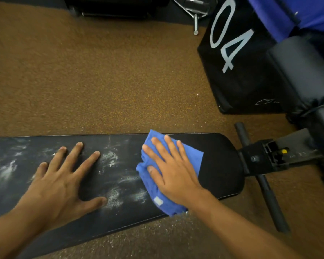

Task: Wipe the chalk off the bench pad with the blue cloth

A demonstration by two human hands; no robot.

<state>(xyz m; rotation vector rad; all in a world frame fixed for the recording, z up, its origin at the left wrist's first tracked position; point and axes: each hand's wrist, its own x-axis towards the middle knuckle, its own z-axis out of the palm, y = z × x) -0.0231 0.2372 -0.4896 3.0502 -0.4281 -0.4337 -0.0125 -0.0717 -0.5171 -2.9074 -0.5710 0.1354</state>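
Bench pad [221, 165] chalky, blue cloth [193, 156] under flat right hand [173, 171] (fingers [158, 144] spread), left hand [62, 176] splayed, black box [238, 77] beyond.

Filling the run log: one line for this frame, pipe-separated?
right hand flat on blue cloth | left hand flat on bench pad | chalk left of cloth | pad right of cloth clean

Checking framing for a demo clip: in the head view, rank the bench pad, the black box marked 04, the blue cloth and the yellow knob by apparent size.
1. bench pad
2. black box marked 04
3. blue cloth, partly under the right hand
4. yellow knob
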